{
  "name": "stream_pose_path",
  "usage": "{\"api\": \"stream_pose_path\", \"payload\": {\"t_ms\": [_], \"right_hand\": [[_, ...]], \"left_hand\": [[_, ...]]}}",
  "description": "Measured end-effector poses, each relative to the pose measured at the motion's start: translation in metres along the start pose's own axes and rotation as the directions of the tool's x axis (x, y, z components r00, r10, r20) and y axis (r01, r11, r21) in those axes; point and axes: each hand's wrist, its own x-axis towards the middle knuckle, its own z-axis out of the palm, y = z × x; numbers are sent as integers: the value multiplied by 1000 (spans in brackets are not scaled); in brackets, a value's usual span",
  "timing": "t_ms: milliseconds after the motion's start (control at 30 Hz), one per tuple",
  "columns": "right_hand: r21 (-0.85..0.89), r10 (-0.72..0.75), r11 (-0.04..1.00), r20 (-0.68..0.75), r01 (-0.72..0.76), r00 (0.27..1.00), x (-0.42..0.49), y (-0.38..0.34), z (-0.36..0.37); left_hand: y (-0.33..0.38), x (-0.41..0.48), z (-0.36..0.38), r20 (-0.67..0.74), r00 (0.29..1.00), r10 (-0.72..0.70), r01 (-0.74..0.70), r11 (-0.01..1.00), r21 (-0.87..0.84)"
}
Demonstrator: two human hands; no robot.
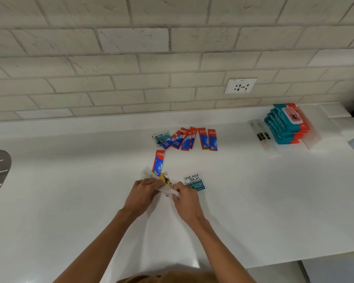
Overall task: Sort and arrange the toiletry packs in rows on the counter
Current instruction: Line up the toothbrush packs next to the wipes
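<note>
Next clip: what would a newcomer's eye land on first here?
The left hand and right hand pinch a crumpled white pack at the middle of the white counter. Behind them lies an uneven row of red-and-blue toothpaste sachets. A stack of teal-and-orange wipe packs sits far right.

- Red-and-blue toothpaste sachets [202, 138]: five or six in a row toward the back edge of the tabletop [70, 201]. The left ones overlap, so the exact count is unsure. One more, the lone toothpaste sachet [158, 162], lies nearer the front.
- Green sachet [161, 137]: one, at the left end of that row.
- Cream Silk sachet [195, 181]: one.
- Yellow-and-black sachet [165, 178]: one, partly hidden.
- White pack [167, 188]: one, pinched between the left hand [145, 190] and the right hand [185, 198].
- Teal-and-orange wipe packs [286, 125]: one stack near the back right corner, about five or six packs.
- Clear-wrapped toothbrushes [261, 135]: two, side by side.
</note>
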Motion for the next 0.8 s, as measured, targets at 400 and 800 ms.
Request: {"api": "stream_pose_path", "payload": {"t_ms": [400, 800], "right_hand": [[349, 214, 915, 5, -202, 977, -36, 45, -72], [819, 424, 493, 68, -293, 903, -62, 44, -90]], "left_hand": [[23, 6, -10, 51, 999, -13, 25, 971, -237], [64, 8, -33, 275, 853, -443, 363, 128, -923]]}}
